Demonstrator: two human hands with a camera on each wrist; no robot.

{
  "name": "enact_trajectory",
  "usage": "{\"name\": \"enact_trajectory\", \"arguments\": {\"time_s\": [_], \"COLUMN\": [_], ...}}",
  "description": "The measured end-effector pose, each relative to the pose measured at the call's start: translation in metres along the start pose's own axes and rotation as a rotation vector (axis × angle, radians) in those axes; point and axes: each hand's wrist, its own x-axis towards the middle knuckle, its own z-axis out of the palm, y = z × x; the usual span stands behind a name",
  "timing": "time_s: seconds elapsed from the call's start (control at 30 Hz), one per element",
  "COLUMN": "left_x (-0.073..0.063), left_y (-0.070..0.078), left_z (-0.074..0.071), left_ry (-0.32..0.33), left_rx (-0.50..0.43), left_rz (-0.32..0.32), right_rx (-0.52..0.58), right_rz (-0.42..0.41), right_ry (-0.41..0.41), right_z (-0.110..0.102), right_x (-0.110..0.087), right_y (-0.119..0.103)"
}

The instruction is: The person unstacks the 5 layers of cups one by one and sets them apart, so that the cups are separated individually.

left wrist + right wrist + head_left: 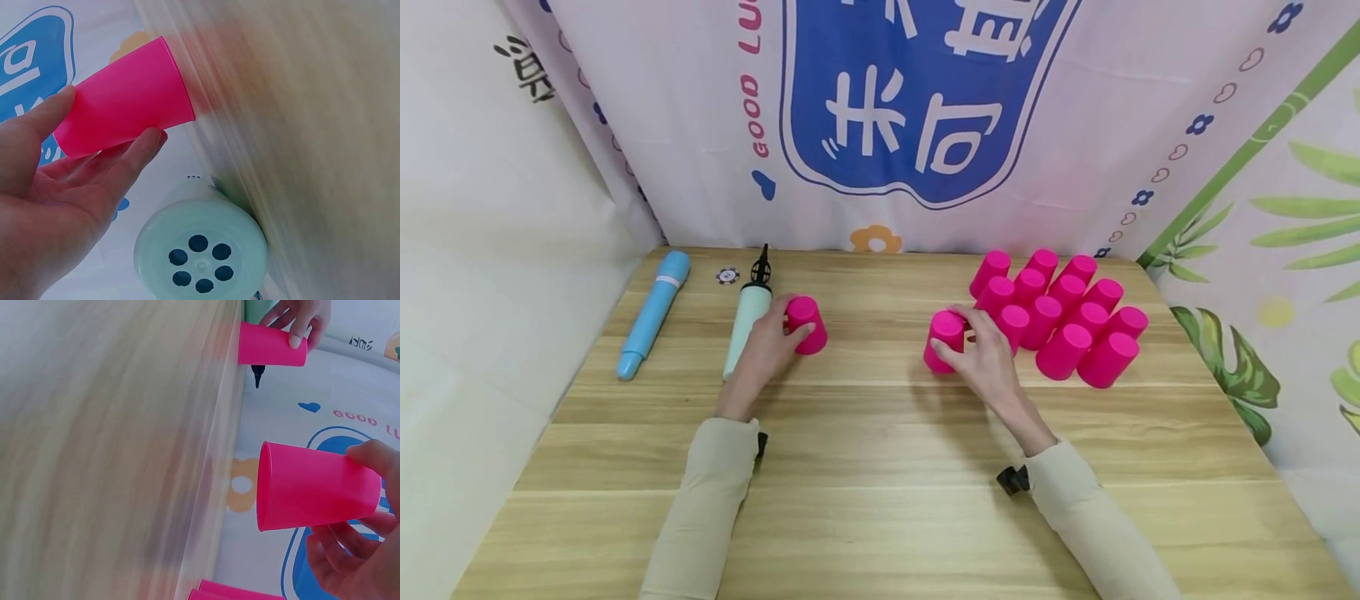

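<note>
My left hand [769, 337] holds an upside-down pink plastic cup [806, 327] between thumb and fingers, just right of the mint-green hand pump [747, 325]. In the left wrist view the cup [128, 100] has its rim close over the wooden table. With my right hand [981, 350] I grip a second upside-down pink cup [945, 342], left of a group of cups. The right wrist view shows this cup [319, 487] with its rim raised off the tabletop, thumb on one side and fingers on the other.
Several upside-down pink cups [1063, 351] stand grouped at the back right. A blue tube-shaped pump [655, 315] lies at the far left, and a small poker chip [727, 275] rests near the pump's nozzle. A printed cloth [700, 125] hangs behind the table [865, 500].
</note>
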Motion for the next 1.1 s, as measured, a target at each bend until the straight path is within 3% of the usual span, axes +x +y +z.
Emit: {"name": "enact_trajectory", "arguments": {"time_s": [0.83, 1.1], "left_x": [-0.001, -0.001], "left_y": [0.0, 0.001], "left_z": [0.0, -0.001], "left_ry": [0.003, 0.001], "left_rx": [0.011, 0.005], "left_rz": [-0.004, 0.001], "right_rx": [-0.059, -0.136], "right_rz": [0.148, 0.194], "right_ry": [0.052, 0.081], "right_z": [-0.042, -0.054], "right_x": [-0.032, -0.038], "right_y": [0.032, 0.041]}}
